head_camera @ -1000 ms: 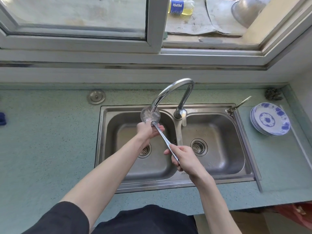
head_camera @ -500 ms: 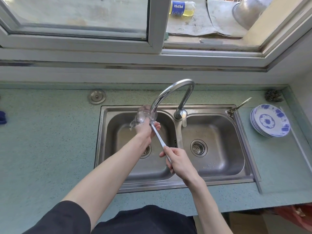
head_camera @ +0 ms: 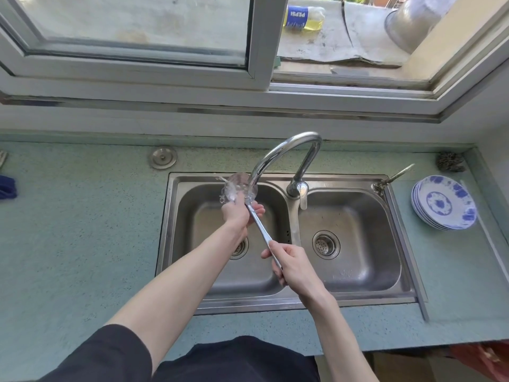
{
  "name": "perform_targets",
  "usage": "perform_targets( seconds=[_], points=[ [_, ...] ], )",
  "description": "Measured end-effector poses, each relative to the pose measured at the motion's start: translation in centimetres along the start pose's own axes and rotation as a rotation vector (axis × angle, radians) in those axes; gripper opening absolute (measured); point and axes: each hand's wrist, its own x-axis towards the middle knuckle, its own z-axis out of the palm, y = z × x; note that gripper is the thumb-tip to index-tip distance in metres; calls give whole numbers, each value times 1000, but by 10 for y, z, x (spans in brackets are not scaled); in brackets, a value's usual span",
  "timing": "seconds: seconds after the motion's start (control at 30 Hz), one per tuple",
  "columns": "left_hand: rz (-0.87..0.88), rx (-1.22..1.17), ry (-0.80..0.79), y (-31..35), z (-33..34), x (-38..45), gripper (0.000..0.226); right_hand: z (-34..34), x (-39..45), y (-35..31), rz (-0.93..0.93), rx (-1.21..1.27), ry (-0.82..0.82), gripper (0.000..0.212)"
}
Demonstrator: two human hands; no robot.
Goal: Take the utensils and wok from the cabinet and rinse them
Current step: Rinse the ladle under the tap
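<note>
A steel slotted ladle (head_camera: 239, 186) is held over the left basin of the double sink (head_camera: 292, 303), its round bowl under the spout of the curved tap (head_camera: 278, 153), with water splashing off it. My right hand (head_camera: 293, 267) grips the end of the long handle. My left hand (head_camera: 241, 213) is at the neck of the ladle just below the bowl, fingers against the wet metal. No wok is in view.
A stack of blue-and-white plates (head_camera: 444, 202) sits on the counter right of the sink. A steel scourer (head_camera: 450, 162) lies in the back right corner, a round metal lid (head_camera: 162, 157) behind the sink. Outside the window lie a bottle (head_camera: 303, 16) and a metal pot (head_camera: 416, 20).
The ladle bowl has shifted a little left and farther back under the spout, and my left hand has followed it. Water now splashes off the bowl's left edge.
</note>
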Motion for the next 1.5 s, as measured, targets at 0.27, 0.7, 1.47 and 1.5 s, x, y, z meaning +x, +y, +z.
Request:
perform_targets(
  seconds=[0.27,0.7,1.47,1.5],
  points=[
    [-31,-67,-172,1,1,-4,35,-9,1,0,6,48,25,44],
    [28,258,-277,-11,7,-22,31,0,9,30,-128,-229,272,46],
    [190,279,-452,-22,-12,-40,22,-20,17,76,-341,-937,404,22],
    [168,240,-450,-23,-13,-40,20,-20,18,73,-330,-954,402,23]
  ],
)
